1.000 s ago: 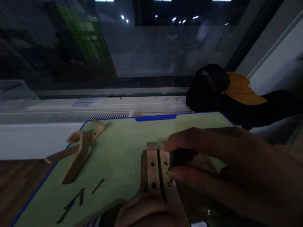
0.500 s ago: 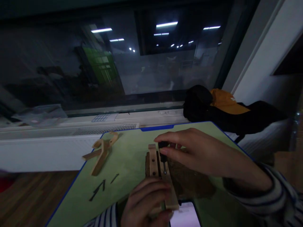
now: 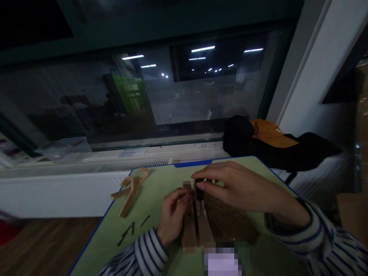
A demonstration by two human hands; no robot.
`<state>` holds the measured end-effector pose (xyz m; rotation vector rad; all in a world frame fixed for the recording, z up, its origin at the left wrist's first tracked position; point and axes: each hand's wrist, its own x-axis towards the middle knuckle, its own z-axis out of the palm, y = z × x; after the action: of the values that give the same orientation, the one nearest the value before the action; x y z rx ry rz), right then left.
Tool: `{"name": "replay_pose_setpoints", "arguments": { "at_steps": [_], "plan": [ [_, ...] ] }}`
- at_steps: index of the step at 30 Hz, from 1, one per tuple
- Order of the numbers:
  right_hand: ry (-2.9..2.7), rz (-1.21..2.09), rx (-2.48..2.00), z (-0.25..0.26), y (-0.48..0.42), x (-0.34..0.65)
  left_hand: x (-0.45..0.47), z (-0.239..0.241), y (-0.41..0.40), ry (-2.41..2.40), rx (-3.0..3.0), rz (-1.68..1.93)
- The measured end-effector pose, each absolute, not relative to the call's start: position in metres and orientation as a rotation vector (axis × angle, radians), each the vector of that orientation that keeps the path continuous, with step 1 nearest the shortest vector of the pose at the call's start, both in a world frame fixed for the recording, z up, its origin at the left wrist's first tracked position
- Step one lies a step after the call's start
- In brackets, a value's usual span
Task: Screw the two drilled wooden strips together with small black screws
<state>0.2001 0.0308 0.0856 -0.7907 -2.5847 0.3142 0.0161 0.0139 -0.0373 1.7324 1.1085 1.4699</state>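
My right hand (image 3: 235, 186) is closed around the black handle of a screwdriver (image 3: 199, 193). The screwdriver stands nearly upright, its shaft reaching down to a screw on the right-hand wooden strip (image 3: 204, 229). Beside it lies a second wooden strip (image 3: 189, 234), a narrow gap between the two. My left hand (image 3: 171, 216) is closed at the far part of this left strip, thumb and fingers bent against it; the fingertips are partly hidden. A brown, darker board (image 3: 227, 218) lies beneath and to the right of the strips.
Joined wooden pieces (image 3: 132, 193) lie at the left of the green, blue-edged table (image 3: 161, 182). Several dark screws (image 3: 126, 232) are nearer. A blurred-out phone-like screen (image 3: 222, 262) is at the front. Behind are a radiator (image 3: 66, 193), a plastic box (image 3: 71, 148) and dark clothing with an orange cap (image 3: 271, 132).
My left hand has moved from the near end of the strips to the far part of the left strip. The right hand keeps hold of the screwdriver. The camera view has tilted up slightly.
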Motion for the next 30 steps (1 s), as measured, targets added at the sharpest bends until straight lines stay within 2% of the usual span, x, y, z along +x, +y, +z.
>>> {"name": "replay_pose_setpoints", "arguments": {
  "at_steps": [8, 15, 20, 30],
  "plan": [
    [-2.593, 0.322, -0.753, 0.087, 0.031, 0.207, 0.024, -0.036, 0.011, 0.960, 1.727, 1.382],
    [-2.625, 0.295, -0.726, 0.090, 0.032, 0.209, 0.024, -0.003, 0.017, 0.916, 1.743, 1.396],
    [-2.626, 0.262, -0.731, 0.092, 0.030, 0.210, 0.011, 0.018, 0.026, 0.885, 1.799, 1.226],
    [-2.604, 0.181, -0.760, 0.091, 0.031, 0.208, 0.018, 0.015, 0.025, 0.936, 1.881, 1.106]
  ]
}}
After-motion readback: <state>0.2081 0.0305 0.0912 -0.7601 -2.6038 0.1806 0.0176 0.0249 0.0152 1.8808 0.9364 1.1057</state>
